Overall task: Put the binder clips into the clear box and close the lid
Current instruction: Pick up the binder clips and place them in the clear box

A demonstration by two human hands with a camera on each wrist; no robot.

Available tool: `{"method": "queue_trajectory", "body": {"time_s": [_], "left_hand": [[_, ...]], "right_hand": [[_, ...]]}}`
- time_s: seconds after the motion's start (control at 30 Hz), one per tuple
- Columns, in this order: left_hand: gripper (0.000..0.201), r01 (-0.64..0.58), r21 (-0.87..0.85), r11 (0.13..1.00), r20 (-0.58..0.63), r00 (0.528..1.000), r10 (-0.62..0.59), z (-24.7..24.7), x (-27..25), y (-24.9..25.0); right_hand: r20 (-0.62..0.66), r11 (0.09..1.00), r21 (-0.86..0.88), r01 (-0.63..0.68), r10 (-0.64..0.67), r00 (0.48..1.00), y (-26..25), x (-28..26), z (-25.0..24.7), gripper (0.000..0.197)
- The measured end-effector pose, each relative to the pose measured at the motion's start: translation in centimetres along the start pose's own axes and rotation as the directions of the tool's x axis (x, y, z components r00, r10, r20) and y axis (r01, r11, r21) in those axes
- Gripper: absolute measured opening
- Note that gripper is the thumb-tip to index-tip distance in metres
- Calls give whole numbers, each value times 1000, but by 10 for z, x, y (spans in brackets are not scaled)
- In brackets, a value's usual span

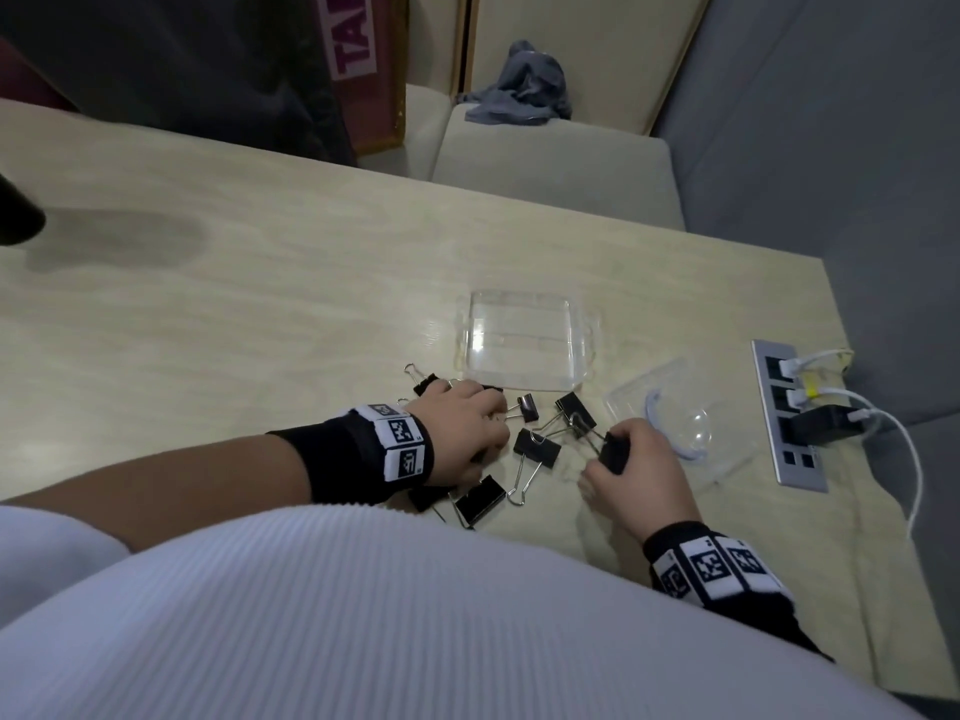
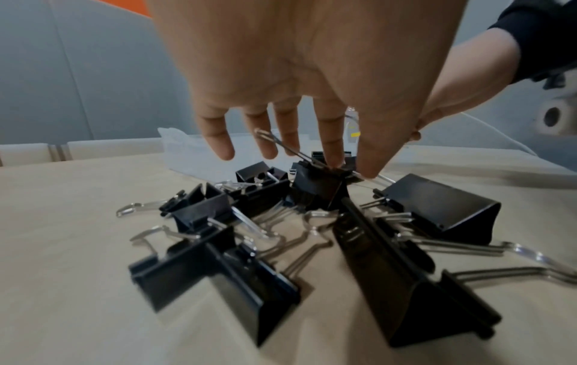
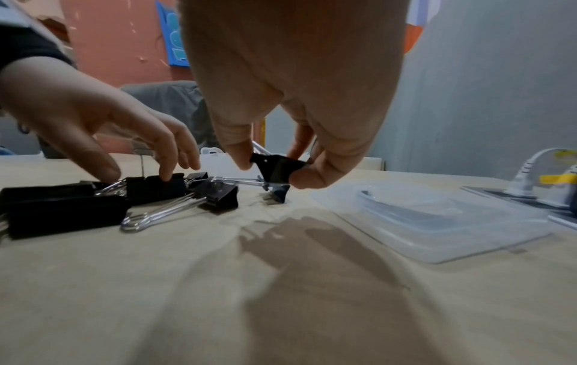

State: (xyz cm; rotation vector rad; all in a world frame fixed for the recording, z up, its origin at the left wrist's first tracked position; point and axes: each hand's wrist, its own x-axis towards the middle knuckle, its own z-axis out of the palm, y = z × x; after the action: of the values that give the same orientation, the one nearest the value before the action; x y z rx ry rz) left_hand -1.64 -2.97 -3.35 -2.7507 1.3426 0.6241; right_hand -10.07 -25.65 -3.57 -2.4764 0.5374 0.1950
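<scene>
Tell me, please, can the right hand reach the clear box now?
Probably yes: the clear box is open, its lid lies aside, and only loose clips lie between it and the right hand.

The binder clips (image 1: 537, 446) lie in a loose heap on the surface (image 1: 260, 304), near its front edge. Directly behind the heap stands the clear box (image 1: 519, 295). The lid (image 1: 675, 392) lies flat on the surface, to the right of the heap and in front-right of the box. The left grip (image 1: 462, 428) is over the left part of the heap and pinches a clip there. The right grip (image 1: 639, 470) is between heap and lid and holds a single clip (image 1: 615, 454) at the heap's right end. Further right, a socket panel (image 1: 789, 418) sits in the surface, with plugs (image 1: 792, 367) in it. Behind the surface is a seat (image 1: 556, 163), with a cloth (image 1: 524, 85) on it.
</scene>
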Motion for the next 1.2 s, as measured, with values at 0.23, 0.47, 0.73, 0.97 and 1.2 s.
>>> {"method": "queue_trajectory", "body": {"time_s": [0.23,0.47,0.73,0.97,1.2], "left_hand": [[62,-266,168,949,188,954,234,5,0,15],[60,-154,82,985,-1,988,155,7,1,18],[56,42,-661,750,-228,940,-254,-39,11,-13],[67,-18,-811,585,-292,879,-378,-53,30,-37],[61,55,-794,606,-283,847,-449,-45,34,-40]], "right_hand": [[-86,995,96,36,-27,996,-5,16,2,35],[-72,992,112,60,-52,996,-12,27,3,39],[-104,986,78,148,-139,985,-34,59,-9,36],[40,960,-80,269,-266,963,-52,83,-1,35],[129,925,-183,333,-314,941,-47,70,5,36]]}}
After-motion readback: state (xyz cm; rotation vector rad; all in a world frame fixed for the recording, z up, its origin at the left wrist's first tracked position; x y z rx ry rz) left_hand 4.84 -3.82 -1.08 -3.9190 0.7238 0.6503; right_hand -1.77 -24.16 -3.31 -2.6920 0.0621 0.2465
